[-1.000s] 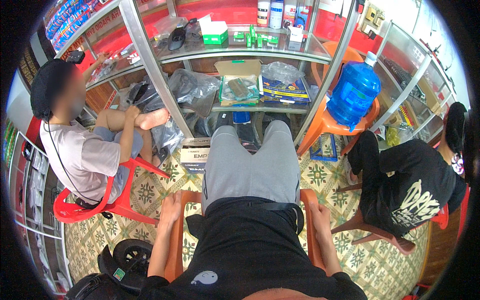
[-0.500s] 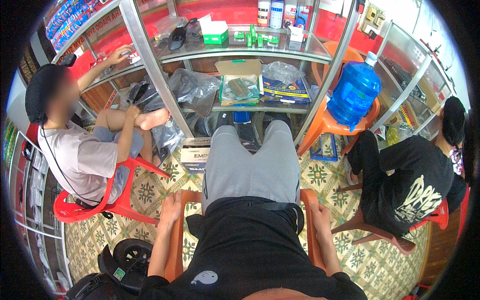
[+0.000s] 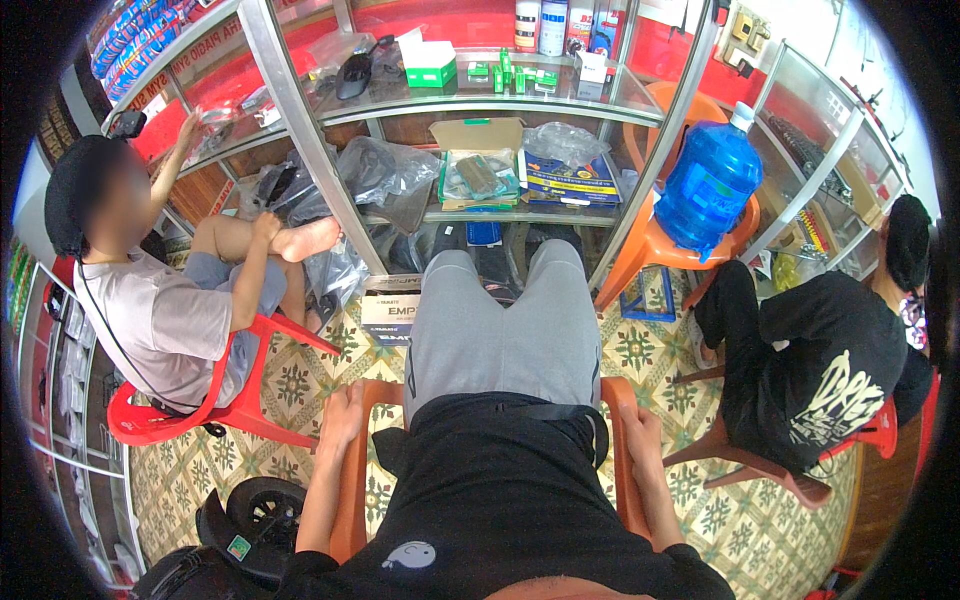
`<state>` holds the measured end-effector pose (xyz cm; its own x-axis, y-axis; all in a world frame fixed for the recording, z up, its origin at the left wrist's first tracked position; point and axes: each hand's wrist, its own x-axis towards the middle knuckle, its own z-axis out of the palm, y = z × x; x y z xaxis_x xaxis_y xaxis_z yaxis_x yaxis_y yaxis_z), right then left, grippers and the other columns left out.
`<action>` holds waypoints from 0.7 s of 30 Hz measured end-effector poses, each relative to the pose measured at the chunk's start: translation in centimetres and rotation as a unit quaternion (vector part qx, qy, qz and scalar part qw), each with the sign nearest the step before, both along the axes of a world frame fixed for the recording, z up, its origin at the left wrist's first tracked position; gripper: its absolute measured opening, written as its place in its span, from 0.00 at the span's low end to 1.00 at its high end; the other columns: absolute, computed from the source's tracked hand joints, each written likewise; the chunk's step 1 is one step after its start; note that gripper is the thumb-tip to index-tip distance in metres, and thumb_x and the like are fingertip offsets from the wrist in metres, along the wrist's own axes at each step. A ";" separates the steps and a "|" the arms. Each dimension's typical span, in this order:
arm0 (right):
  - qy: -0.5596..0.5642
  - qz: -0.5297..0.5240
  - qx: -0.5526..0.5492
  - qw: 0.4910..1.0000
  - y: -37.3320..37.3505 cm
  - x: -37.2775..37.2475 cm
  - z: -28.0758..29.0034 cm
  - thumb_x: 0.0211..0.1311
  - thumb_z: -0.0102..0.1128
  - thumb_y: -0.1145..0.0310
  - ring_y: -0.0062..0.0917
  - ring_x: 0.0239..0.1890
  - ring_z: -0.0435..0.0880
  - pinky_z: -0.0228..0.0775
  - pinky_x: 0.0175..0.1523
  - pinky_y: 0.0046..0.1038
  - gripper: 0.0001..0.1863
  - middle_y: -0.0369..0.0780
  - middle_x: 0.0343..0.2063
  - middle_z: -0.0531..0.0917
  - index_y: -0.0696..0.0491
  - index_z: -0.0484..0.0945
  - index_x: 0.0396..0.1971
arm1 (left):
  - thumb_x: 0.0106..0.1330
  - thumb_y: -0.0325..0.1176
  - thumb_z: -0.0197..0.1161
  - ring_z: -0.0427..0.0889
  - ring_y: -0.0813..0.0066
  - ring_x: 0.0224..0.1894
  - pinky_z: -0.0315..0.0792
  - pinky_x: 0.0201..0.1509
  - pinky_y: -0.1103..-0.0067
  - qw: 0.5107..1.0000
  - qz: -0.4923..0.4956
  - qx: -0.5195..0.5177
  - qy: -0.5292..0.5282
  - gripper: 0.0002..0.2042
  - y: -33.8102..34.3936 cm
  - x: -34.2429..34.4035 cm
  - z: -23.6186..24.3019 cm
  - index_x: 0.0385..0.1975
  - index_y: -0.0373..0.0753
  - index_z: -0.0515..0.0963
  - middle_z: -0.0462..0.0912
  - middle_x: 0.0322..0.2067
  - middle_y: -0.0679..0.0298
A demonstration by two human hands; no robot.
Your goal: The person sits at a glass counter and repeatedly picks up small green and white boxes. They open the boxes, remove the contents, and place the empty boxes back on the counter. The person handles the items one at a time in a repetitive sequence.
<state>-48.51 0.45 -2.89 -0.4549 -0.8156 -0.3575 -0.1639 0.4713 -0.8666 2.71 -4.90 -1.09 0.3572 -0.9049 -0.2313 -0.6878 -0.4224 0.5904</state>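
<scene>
I sit in an orange plastic chair, with grey trousers and a black shirt below me. My left hand (image 3: 342,413) lies at the front of the left armrest (image 3: 376,402), its fingers curled against the outer side. On the other side, my right hand (image 3: 640,432) holds the right armrest (image 3: 614,397) in the same way, its fingers partly hidden. Neither hand has a loose object showing in it. Past my knees stands a glass display cabinet (image 3: 480,214) with metal frame posts. On its shelves are a white-and-green box (image 3: 430,66) and an opened carton (image 3: 480,178).
At the left, a person (image 3: 160,290) in a cap sits on a red chair (image 3: 225,400). Another person in black (image 3: 825,350) sits at the right. A blue water jug (image 3: 708,185) stands on an orange chair (image 3: 690,245). Behind my left arm is a black wheel (image 3: 262,508).
The person at the left has drawn the raised hand back from the cabinet top toward the head and leaned back slightly. My own hands have not moved.
</scene>
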 end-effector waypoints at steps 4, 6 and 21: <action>0.003 0.004 0.011 1.000 0.0 -0.2 -0.3 0.75 0.63 0.53 0.18 0.26 0.74 0.67 0.33 0.28 0.23 0.35 0.24 0.81 0.61 0.84 0.32 | 0.81 0.51 0.50 0.82 0.33 0.57 0.73 0.63 0.55 1.000 -0.002 -0.001 0.006 0.29 0.0 0.4 -0.7 0.52 0.23 0.81 0.84 0.47 0.30; 0.004 0.015 0.027 1.000 0.0 -0.4 -0.1 0.76 0.62 0.54 0.17 0.28 0.78 0.70 0.36 0.25 0.22 0.35 0.27 0.85 0.61 0.89 0.39 | 0.81 0.52 0.50 0.81 0.32 0.58 0.72 0.63 0.55 1.000 -0.008 -0.007 0.003 0.30 0.0 0.8 -1.4 0.52 0.23 0.81 0.84 0.48 0.29; 0.011 0.024 0.010 1.000 0.2 -0.7 -0.5 0.77 0.60 0.54 0.18 0.30 0.79 0.70 0.38 0.26 0.22 0.36 0.29 0.86 0.62 0.89 0.42 | 0.80 0.51 0.50 0.82 0.33 0.57 0.73 0.63 0.55 1.000 -0.006 -0.016 0.006 0.29 0.1 0.2 -0.5 0.52 0.23 0.80 0.84 0.47 0.29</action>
<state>-49.19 0.66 -3.44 -0.4239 -0.8293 -0.3641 -0.2055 0.4796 -0.8531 2.88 -4.83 -1.55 0.3441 -0.9161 -0.2058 -0.6857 -0.3949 0.6114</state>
